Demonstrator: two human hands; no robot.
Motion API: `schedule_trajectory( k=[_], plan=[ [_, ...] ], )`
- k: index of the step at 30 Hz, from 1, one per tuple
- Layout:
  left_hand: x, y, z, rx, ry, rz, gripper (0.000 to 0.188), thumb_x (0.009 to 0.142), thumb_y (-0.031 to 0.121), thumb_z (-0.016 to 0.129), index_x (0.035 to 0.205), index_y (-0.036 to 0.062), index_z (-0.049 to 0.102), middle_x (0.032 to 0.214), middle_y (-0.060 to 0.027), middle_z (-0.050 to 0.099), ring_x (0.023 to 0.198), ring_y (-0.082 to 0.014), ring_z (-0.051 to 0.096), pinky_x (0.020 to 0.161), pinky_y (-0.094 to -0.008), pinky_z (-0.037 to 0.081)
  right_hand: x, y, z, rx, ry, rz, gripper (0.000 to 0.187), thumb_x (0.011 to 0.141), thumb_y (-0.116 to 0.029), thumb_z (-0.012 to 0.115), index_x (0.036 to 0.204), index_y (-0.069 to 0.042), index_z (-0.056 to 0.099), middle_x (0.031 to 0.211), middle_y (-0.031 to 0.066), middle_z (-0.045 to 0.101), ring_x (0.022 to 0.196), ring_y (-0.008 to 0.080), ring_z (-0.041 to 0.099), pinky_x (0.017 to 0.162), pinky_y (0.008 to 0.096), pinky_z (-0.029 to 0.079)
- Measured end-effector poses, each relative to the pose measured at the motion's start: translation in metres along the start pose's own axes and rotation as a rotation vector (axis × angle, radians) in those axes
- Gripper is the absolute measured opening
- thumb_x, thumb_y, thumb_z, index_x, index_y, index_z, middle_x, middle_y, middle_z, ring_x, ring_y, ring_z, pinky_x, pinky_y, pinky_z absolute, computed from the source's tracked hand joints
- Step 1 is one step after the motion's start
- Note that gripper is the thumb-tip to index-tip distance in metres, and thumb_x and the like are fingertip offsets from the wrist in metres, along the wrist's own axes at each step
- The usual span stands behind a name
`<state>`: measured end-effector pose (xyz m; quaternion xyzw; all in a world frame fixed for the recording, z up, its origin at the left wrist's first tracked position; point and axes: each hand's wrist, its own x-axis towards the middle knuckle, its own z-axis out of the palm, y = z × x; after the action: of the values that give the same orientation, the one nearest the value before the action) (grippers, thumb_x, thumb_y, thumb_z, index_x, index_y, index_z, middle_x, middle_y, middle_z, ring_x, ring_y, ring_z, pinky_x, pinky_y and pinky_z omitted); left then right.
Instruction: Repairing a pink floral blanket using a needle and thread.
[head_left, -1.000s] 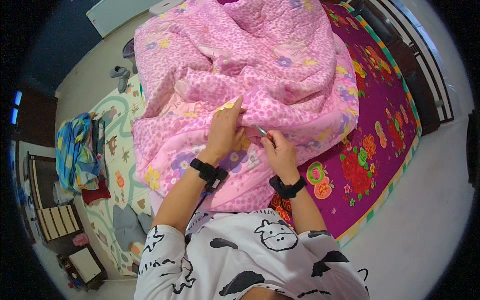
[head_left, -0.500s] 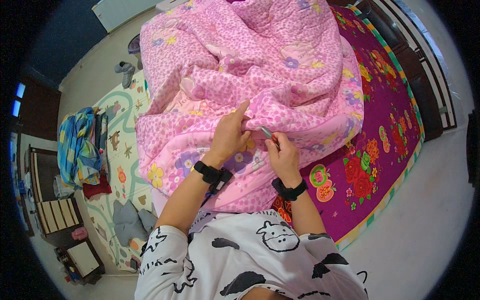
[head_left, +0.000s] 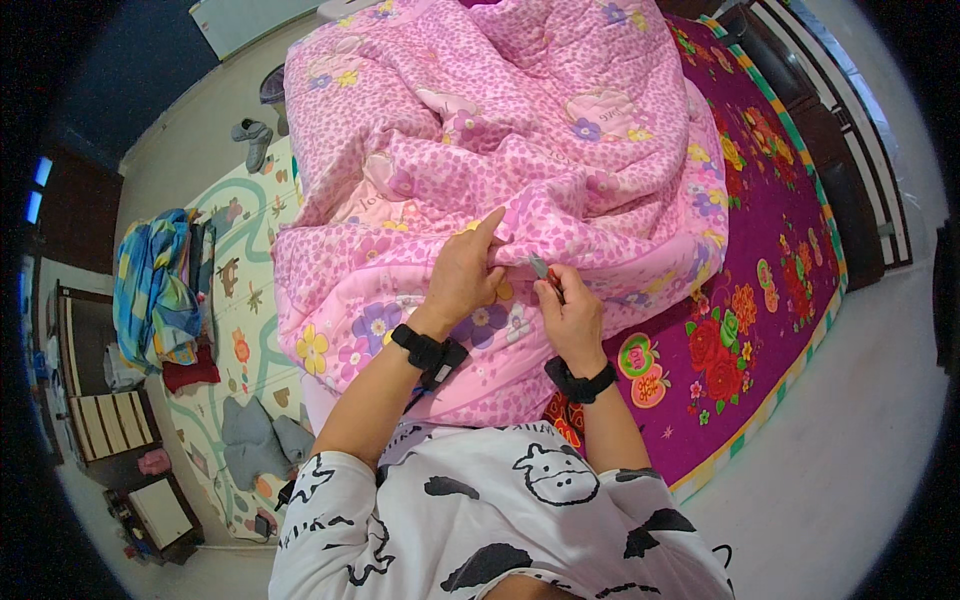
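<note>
A pink quilt [head_left: 400,120] with purple spots and flowers lies rumpled in front of me. My left hand [head_left: 462,272] rests on its near part, with thumb and lower fingers closed on a fold and the index finger stretched forward. Just to the right, my right hand [head_left: 572,318] grips a small silver-bladed tool [head_left: 539,267] between thumb and fingers. Its blade points up and left, close to the fold and apart from the left fingertips. Most of its handle is hidden in my hand, so its exact kind does not show.
A purple flowered cover [head_left: 740,290] spreads under the quilt at the right. On the left lies a pale patterned mat [head_left: 240,290] with a blue checked cloth heap [head_left: 160,285] and a grey cloth [head_left: 250,440]. Grey slippers [head_left: 254,140] sit beyond it.
Both hands stay almost in place, shifting slightly in the picture. The tool's blade has turned a little in my right hand and now looks broader.
</note>
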<state>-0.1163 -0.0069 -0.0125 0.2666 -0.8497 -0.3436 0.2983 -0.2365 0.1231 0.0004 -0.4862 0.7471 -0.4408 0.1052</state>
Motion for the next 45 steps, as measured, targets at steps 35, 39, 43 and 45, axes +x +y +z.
schedule_trajectory(
  k=[35,39,43,45],
  plan=[
    [-0.004,-0.012,0.002,0.041,-0.015,0.008,0.034,0.064,0.004,0.063,0.098,0.0101,0.062,0.073,-0.0081,0.055,0.075,-0.0272,0.053,0.068,-0.0374,0.043,0.003,0.021,-0.033,-0.136,0.177,0.004,0.019,0.082,-0.015,0.059,0.094,0.000,0.057,0.069,0.0144,0.058,0.059,0.0249,0.059,0.054,0.0316,0.044],
    [-0.009,-0.016,0.003,0.018,-0.031,-0.003,0.034,0.064,0.004,0.064,0.097,0.0101,0.062,0.074,-0.0081,0.055,0.076,-0.0276,0.053,0.068,-0.0375,0.042,-0.007,-0.012,-0.053,-0.020,0.137,-0.166,0.020,0.083,-0.017,0.059,0.094,-0.001,0.056,0.071,0.0139,0.057,0.058,0.0268,0.057,0.053,0.0323,0.044],
    [-0.011,-0.011,-0.005,0.060,0.037,0.057,0.033,0.062,0.002,0.063,0.095,0.0081,0.062,0.076,-0.0077,0.055,0.076,-0.0275,0.053,0.069,-0.0371,0.042,-0.013,-0.035,-0.082,-0.002,0.082,-0.359,0.019,0.085,-0.019,0.057,0.093,-0.002,0.056,0.073,0.0138,0.058,0.060,0.0301,0.058,0.053,0.0336,0.045],
    [-0.014,-0.005,-0.016,0.085,0.065,0.119,0.033,0.061,0.002,0.062,0.094,0.0075,0.062,0.077,-0.0074,0.056,0.077,-0.0275,0.053,0.069,-0.0369,0.042,-0.015,-0.020,-0.088,0.024,0.100,-0.283,0.023,0.085,-0.022,0.058,0.095,-0.002,0.056,0.073,0.0140,0.058,0.059,0.0289,0.058,0.052,0.0321,0.045]
  ],
)
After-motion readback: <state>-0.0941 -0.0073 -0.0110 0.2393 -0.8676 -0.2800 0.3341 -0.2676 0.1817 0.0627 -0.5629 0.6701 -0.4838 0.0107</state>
